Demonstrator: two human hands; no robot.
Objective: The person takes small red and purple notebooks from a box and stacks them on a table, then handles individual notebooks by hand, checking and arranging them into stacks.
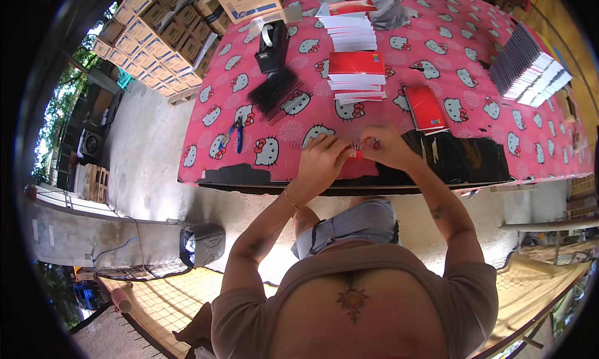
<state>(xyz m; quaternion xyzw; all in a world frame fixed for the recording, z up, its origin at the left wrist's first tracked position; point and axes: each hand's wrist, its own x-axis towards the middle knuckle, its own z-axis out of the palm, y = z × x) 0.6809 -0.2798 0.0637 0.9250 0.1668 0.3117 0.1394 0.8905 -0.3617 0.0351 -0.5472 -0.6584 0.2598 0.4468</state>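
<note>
At the table's near edge, both hands are bent over a red-covered notebook [355, 154], mostly hidden beneath them. My left hand [322, 162] is closed at its bound edge, fingers curled. Fine teeth of a dark spiral wire [296, 145] stick out left of that hand and show again between the hands. My right hand [388, 149] pinches at the wire's right end; its fingertips are partly hidden. A finished-looking red spiral notebook [426, 108] lies just beyond my right hand. Blue-handled pliers [239, 135] rest to the left of my left hand.
Loose black spiral wires [276, 94] lie beside a black tape dispenser [272, 47]. Stacks of red-covered paper [357, 75] stand ahead; bound notebooks [529, 66] are piled at right. Black tape patches [468, 159] mark the table's near edge. Cartons [162, 44] are stacked beyond, far left.
</note>
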